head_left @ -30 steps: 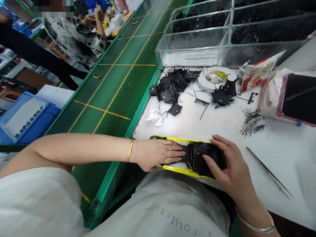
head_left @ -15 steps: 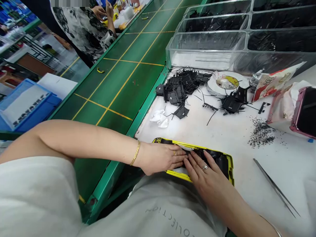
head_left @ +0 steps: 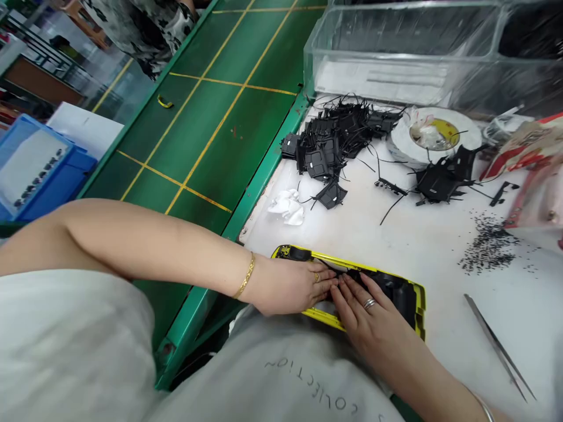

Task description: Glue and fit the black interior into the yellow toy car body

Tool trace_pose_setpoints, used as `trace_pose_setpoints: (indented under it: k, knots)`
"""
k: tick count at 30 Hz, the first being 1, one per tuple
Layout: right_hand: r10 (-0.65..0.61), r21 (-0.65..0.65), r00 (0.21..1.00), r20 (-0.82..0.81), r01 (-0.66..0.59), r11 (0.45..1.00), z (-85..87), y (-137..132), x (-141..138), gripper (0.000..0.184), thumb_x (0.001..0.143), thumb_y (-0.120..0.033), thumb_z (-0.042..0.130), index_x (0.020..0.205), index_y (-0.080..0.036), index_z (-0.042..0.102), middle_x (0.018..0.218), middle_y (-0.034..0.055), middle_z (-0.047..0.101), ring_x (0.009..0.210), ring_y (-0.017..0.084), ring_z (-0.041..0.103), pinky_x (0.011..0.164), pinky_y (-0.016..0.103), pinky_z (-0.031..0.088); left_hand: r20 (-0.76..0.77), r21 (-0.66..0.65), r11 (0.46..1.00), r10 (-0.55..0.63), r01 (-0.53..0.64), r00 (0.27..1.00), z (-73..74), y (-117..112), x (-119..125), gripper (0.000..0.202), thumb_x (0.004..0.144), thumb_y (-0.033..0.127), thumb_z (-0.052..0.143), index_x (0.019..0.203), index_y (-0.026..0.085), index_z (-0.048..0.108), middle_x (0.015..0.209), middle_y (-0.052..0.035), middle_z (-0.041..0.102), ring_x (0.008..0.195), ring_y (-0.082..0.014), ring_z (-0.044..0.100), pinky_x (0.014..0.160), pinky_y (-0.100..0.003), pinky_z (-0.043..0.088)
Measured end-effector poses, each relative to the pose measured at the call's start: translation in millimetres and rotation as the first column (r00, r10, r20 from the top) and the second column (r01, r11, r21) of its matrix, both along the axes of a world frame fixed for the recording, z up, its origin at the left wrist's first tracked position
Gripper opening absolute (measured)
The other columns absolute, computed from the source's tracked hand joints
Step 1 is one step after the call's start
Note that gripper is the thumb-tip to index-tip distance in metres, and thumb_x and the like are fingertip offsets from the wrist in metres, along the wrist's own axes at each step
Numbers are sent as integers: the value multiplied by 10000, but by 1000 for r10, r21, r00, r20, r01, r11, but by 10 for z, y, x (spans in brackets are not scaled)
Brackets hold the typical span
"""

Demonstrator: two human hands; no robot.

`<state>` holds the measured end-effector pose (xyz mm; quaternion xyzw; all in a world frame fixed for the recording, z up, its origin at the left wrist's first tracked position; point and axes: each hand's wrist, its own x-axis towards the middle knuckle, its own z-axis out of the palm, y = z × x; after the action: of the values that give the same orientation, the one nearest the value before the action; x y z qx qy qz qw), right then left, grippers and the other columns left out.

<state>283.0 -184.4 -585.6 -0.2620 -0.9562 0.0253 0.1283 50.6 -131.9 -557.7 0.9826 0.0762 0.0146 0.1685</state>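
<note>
The left grip [head_left: 290, 286] and the right grip [head_left: 369, 319] are held open, with the fingers laid flat and close together; neither is closed around an object. The fingertips are pressed onto a yellow-edged frame [head_left: 407, 293], which lies on the white counter [head_left: 352, 237] directly beneath both grips, and a black component [head_left: 391, 293] is seated inside it under the right fingers. Beyond the grips, a pile of black moulded pieces with thin wires [head_left: 325, 146] is placed on the counter, with a crumpled white tissue [head_left: 288, 208] just beside it. Further to the right of that pile, a smaller black cluster [head_left: 442, 181] is located near a roll of white tape [head_left: 433, 138]. Black granules [head_left: 488, 249] are scattered beyond the right grip, and a pair of steel tweezers [head_left: 497, 346] is left untouched to its right. A clear plastic bin [head_left: 396, 53] is positioned past the pile. The batch is judged to be part-way through: one frame is being worked by hand, while many loose black pieces are left on the counter.
</note>
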Motion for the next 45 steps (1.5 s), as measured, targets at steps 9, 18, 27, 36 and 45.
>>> trace_pose_setpoints:
  k: [9, 18, 27, 36, 45]
  knots:
    - [-137, 158, 985, -109, 153, 976, 79, -223, 74, 237, 953, -92, 519, 1161, -72, 631, 1310, 160, 635, 1240, 312, 555, 1129, 549, 286, 27, -18, 996, 87, -87, 996, 223, -98, -223, 643, 824, 339, 619, 1397, 62, 526, 1525, -187, 426, 1465, -306, 344, 1239, -439, 243]
    - [-374, -247, 720, -585, 281, 927, 206, -52, 332, 211, 844, -179, 702, 1032, -171, 606, 1154, 141, 655, 1194, 314, 591, 1031, 529, 452, 581, -432, 649, 731, -626, 357, 105, -245, -687, 161, 937, 185, 568, 1092, 191, 523, 1347, -150, 511, 1226, -239, 575, 1055, -481, 481]
    - [-465, -466, 517, -718, 138, 874, -209, 117, 484, 383, 999, -310, 473, 1359, -184, 508, 1249, 178, 636, 1102, 295, 660, 848, 457, 582, 639, -642, 740, 661, -202, 393, -220, -68, 605, 302, 841, 439, 731, 990, 178, 700, 1412, -155, 503, 1300, -287, 529, 1110, -444, 445]
    - [-624, -446, 155, -766, 572, 689, -30, -673, -16, 403, 894, -116, 617, 1290, -178, 579, 1119, 130, 663, 713, 170, 658, 656, 340, 581, 629, -685, 687, 726, -244, 279, -193, -302, 808, 227, 828, 374, 756, 919, 171, 714, 1382, -132, 524, 1250, -250, 552, 1084, -423, 465]
    - [-717, -403, 316, -621, 656, 638, -81, -707, -75, 143, 916, -257, 647, 1030, -172, 637, 738, 40, 722, 601, 194, 700, 560, 267, 571, 639, -667, 710, 701, -225, 317, -319, -424, 634, 267, 796, 364, 786, 973, 177, 717, 1480, -115, 463, 1254, -264, 562, 1055, -406, 504]
